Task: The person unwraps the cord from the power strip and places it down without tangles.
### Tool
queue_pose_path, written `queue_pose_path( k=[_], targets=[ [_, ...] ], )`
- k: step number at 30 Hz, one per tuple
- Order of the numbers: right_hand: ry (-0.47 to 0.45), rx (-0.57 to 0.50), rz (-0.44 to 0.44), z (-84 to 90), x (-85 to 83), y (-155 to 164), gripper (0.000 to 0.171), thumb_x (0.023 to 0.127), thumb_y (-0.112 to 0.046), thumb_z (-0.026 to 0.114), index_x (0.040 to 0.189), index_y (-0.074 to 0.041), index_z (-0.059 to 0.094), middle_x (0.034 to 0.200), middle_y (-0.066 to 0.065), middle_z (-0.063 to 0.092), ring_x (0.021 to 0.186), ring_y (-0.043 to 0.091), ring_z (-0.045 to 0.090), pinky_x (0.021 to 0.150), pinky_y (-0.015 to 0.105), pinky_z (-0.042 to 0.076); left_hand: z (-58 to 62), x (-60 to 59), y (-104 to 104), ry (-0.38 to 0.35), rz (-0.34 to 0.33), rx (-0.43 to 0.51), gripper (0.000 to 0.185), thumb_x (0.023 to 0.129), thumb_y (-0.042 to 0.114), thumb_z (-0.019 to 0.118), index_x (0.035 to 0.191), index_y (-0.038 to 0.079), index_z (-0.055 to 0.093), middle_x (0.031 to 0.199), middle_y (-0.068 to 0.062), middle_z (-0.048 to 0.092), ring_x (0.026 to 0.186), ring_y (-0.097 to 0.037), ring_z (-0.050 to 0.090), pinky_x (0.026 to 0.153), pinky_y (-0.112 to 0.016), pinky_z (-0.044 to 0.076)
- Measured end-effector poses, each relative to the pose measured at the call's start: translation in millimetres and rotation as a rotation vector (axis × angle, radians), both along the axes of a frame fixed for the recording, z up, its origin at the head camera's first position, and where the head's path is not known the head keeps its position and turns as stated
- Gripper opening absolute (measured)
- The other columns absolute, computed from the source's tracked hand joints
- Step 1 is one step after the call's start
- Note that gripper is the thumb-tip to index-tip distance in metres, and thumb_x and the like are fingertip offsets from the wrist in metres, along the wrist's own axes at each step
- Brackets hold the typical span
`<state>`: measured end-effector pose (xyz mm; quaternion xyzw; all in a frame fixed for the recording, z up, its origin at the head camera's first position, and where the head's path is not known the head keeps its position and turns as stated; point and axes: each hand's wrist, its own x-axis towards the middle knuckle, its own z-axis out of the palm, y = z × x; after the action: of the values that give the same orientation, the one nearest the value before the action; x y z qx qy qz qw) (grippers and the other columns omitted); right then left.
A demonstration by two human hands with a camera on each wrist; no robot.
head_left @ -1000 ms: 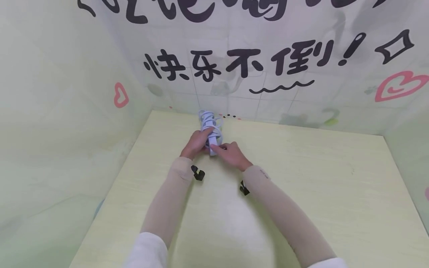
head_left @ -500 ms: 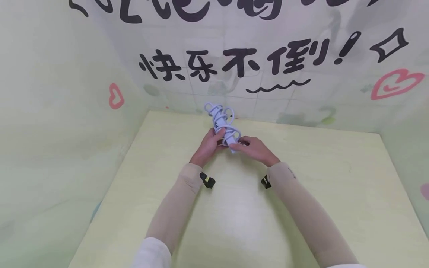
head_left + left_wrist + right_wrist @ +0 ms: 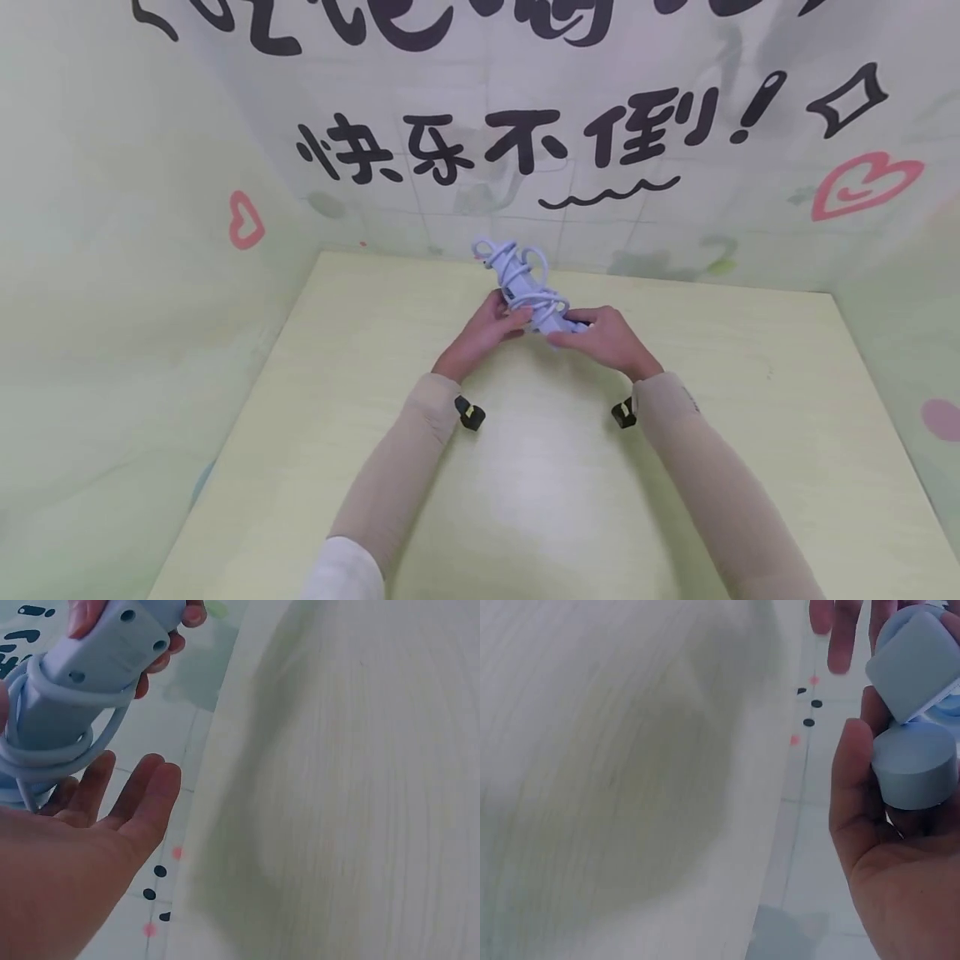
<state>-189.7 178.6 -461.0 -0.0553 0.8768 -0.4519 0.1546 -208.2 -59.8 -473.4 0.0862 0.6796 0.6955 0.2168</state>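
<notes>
beige sleeves [image 3: 405, 475]; black wrist clips [image 3: 470, 413]

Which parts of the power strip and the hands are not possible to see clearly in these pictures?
- Power strip: head view, too small; sockets unreadable, cord covers its body.
- Plug: right wrist view, prongs hidden by the right hand.
- Left hand: left wrist view, thumb cut off by the edge.
</notes>
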Motion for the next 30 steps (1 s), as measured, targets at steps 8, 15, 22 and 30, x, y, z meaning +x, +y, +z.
queue_pose_path(
  k=[8,15,22,30],
  targets=[
    [-0.002,0.039,0.061,0.4,4.9,22,0.072,0.081,-0.050,0.082,0.135,-0.006,0.065,0.117,0.011,0.073,0.099,0.025,0.062,0.082,0.031,0.050,3.3,0.4,-30,0.061,0.063,-0.213,0.115,0.083,0.038,0.085,0.163,0.031,0.003,0.166,-0.006,0.028,0.145,-0.032,0.045,0.113,-0.054,0.045],
    [0.024,0.100,0.164,7.4,9.4,40,0.068,0.080,-0.041,0.084,0.134,-0.004,0.066,0.122,0.012,0.072,0.102,0.025,0.060,0.083,0.031,0.049,17.4,-4.5,-49,0.281,0.116,-0.219,0.055,0.102,0.031,0.063,0.153,0.019,0.044,0.154,-0.003,0.050,0.136,-0.029,0.054,0.111,-0.051,0.048],
    [0.093,0.171,0.238,24.4,13.9,49,0.068,0.077,-0.040,0.088,0.131,-0.002,0.068,0.125,0.016,0.068,0.101,0.025,0.058,0.081,0.031,0.050,29.8,-1.1,-51,0.309,-0.028,-0.354,0.034,0.101,0.033,0.063,0.134,0.024,0.064,0.134,0.002,0.066,0.119,-0.030,0.064,0.102,-0.048,0.052],
    [0.119,0.225,0.272,42.3,15.9,61,0.067,0.076,-0.038,0.089,0.129,-0.003,0.069,0.117,0.011,0.070,0.095,0.022,0.058,0.079,0.031,0.050,35.9,6.8,-47,0.281,-0.142,-0.213,0.040,0.094,0.012,0.070,0.133,0.009,0.062,0.134,-0.009,0.063,0.115,-0.027,0.066,0.096,-0.037,0.058]
  ],
)
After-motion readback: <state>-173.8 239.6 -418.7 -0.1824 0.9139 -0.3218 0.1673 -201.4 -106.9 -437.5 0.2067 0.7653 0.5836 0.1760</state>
